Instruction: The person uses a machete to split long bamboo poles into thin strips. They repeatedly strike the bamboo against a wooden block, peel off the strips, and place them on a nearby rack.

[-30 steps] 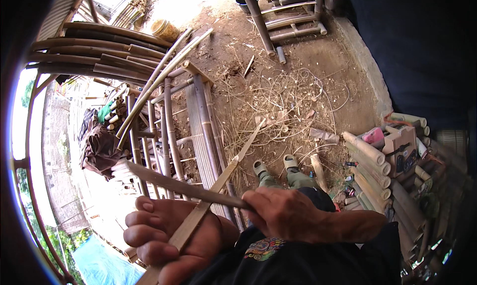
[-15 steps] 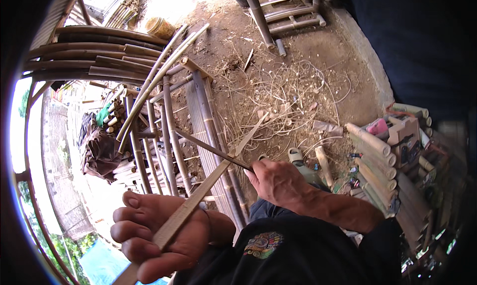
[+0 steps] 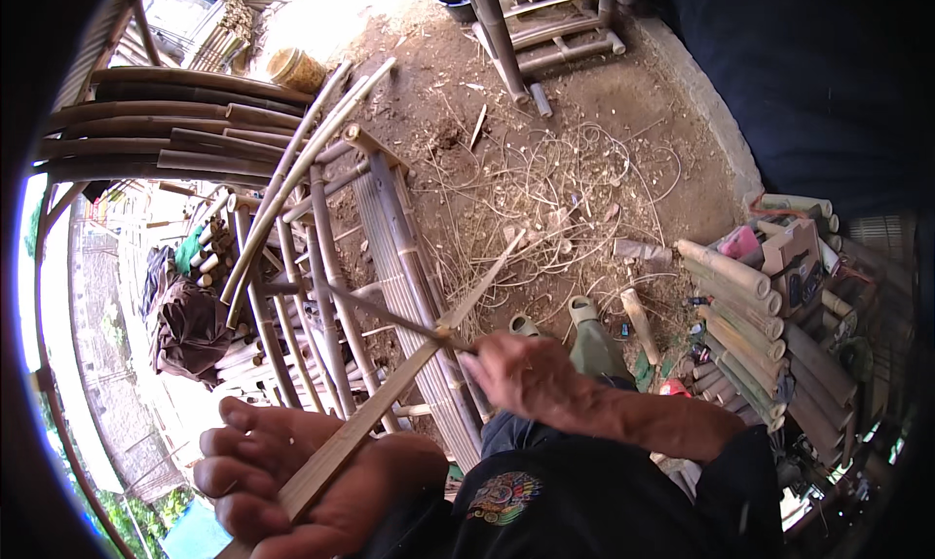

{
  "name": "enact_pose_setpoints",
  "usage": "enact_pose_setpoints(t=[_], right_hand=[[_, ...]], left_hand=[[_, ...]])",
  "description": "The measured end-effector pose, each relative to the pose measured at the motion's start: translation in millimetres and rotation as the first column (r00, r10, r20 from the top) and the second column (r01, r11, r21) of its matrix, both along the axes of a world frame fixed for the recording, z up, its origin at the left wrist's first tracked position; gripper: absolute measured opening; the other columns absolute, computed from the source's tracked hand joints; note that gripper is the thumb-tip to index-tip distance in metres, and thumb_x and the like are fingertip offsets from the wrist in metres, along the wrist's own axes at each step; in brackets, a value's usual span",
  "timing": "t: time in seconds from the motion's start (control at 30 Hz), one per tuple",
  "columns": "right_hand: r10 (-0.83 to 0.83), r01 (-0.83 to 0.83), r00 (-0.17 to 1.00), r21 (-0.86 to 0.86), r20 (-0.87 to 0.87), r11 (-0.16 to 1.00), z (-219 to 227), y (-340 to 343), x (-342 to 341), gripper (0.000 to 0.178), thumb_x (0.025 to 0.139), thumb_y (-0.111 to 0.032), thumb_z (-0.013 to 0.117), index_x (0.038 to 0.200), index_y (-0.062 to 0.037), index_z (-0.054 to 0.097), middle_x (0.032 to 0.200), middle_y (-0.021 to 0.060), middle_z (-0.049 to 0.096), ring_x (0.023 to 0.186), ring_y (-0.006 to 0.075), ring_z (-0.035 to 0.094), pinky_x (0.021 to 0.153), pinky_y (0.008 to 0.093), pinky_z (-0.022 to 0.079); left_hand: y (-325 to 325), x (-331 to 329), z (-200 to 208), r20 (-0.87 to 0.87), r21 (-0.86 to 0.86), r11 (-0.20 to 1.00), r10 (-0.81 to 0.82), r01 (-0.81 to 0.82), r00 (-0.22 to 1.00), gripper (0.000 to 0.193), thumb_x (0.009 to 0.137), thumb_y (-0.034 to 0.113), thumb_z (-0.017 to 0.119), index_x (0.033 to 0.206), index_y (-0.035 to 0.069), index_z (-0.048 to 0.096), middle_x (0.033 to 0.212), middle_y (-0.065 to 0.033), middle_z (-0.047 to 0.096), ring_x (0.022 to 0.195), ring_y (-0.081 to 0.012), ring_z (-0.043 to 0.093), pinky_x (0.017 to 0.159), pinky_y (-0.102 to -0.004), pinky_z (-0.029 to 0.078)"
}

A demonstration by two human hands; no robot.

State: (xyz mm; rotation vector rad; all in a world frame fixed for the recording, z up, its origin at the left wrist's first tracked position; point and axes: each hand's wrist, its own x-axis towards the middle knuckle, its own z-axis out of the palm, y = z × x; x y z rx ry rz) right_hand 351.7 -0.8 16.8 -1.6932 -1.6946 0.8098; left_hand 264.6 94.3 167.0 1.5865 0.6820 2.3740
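A long, flat bamboo strip slants from the lower left toward the middle, its thin pointed end away from me. It lies across the upturned palm of my left hand, and the fingers curl loosely round its lower part. My right hand, slightly blurred, is closed on what looks like a knife with a long, narrow dark blade. The handle is hidden in the fist. That blade crosses the strip beyond my left hand and seems to touch it.
Under the strip stands a bamboo bench with a slatted top. Bamboo poles lean at its left. Thin shavings litter the earth floor. Cut bamboo lengths and a cardboard box are piled at the right, near my feet.
My right hand and the blade have shifted slightly down along the strip, toward my left hand. The whole view has swung a little, and both of my feet now show.
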Motion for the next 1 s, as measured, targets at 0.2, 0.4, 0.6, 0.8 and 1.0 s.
enact_pose_setpoints(t=[0.2,0.4,0.6,0.8,1.0], right_hand=[[-0.008,0.037,0.994,-0.273,0.107,0.961,-124,33,15,0.016,0.091,-0.018,0.057,0.086,-0.0026,0.058,0.065,0.0070,0.052,0.055,0.0200,0.056,0.048,0.0343,0.049],[-0.048,0.157,0.968,-0.444,0.248,0.882,-245,68,50,0.032,0.095,-0.023,0.052,0.074,-0.0012,0.062,0.061,0.0156,0.060,0.054,0.0258,0.062,0.044,0.0419,0.048],[-0.038,0.143,0.984,-0.633,0.177,0.761,-316,48,118,0.038,0.096,-0.034,0.050,0.085,0.0007,0.061,0.072,0.0175,0.063,0.066,0.0309,0.064,0.060,0.0440,0.053],[-0.117,0.113,0.992,-0.114,-0.036,0.987,-362,82,128,0.026,0.097,-0.025,0.052,0.102,-0.0004,0.055,0.075,0.0150,0.059,0.060,0.0264,0.059,0.050,0.0362,0.050],[-0.013,0.036,0.986,0.137,-0.167,0.990,-371,127,102,0.028,0.099,-0.028,0.051,0.080,-0.0066,0.053,0.057,-0.0002,0.044,0.041,0.0103,0.035,0.028,0.0271,0.029]], left_hand=[[15,-22,3,0.005,-0.021,0.996,-0.084,0.084,0.996,0.051,0.099,0.051,0.041,0.065,0.015,0.029,0.070,0.0013,0.027,0.072,-0.0165,0.033,0.078,-0.0399,0.033],[61,20,-22,0.006,-0.173,0.975,-0.142,0.141,0.990,0.052,0.101,0.055,0.032,0.067,0.015,0.025,0.065,-0.0003,0.028,0.055,-0.0120,0.029,0.054,-0.0247,0.032],[84,20,-121,-0.121,-0.261,0.959,-0.147,0.111,0.982,0.053,0.098,0.061,0.030,0.070,0.016,0.026,0.064,0.0019,0.028,0.052,-0.0087,0.028,0.049,-0.0238,0.021],[108,50,-257,-0.167,-0.343,0.897,-0.351,0.279,0.921,0.066,0.087,0.077,0.034,0.073,0.013,0.032,0.067,0.0004,0.028,0.058,-0.0115,0.030,0.054,-0.0267,0.022],[127,68,-391,-0.118,-0.431,0.841,-0.411,0.326,0.904,0.060,0.094,0.067,0.036,0.067,0.014,0.031,0.062,0.0008,0.033,0.049,-0.0087,0.029,0.045,-0.0243,0.022]])
